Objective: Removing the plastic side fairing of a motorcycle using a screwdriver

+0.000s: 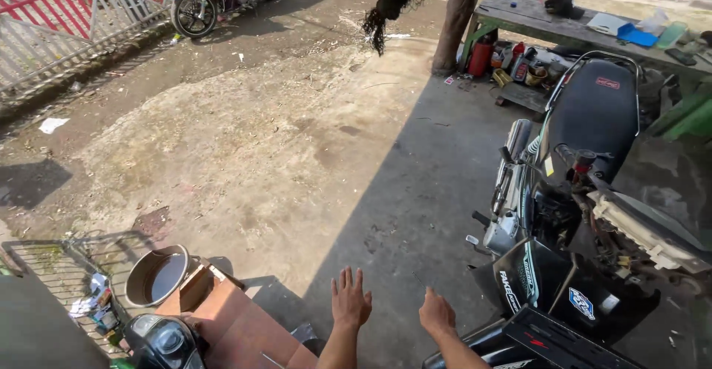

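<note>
Beside the stripped motorbike (586, 213), the left hand (350, 298) spread open and empty, the right hand (436, 313) loosely curled, holding nothing; repair looked unfinished.

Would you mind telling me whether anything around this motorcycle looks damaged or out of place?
The motorcycle on the right has its side covers off, leaving frame and wiring bare. Loose black panels lie on the ground beside it. Both hands are empty, the left hand spread open and the right hand loosely closed.
</note>
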